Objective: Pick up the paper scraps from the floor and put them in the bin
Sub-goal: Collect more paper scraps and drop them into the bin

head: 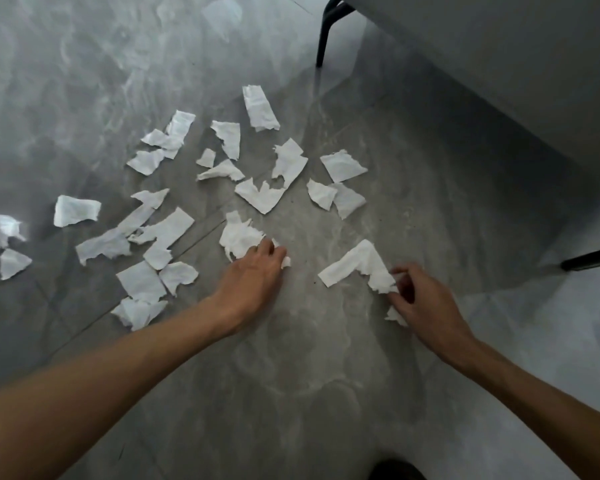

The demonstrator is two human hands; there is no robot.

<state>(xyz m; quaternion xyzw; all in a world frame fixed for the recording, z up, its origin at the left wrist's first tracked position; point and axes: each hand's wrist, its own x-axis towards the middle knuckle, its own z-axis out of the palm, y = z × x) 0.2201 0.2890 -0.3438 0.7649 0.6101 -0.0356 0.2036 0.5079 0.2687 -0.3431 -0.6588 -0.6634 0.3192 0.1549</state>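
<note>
Both hands are down among the paper scraps (pixel 257 195) spread over the grey floor (pixel 309 358), just this side of the black table leg (pixel 326 32). The left hand (pixel 253 275) paws a crumpled scrap (pixel 239 237), fingers not yet closed; the right hand (pixel 426 303) pinches the angled strip (pixel 361 265). Better to gather several per grab. No bin in sight.

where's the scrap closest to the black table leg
In the head view, the tall scrap lies at upper centre, farthest from both hands, just left of and below the leg.
</note>
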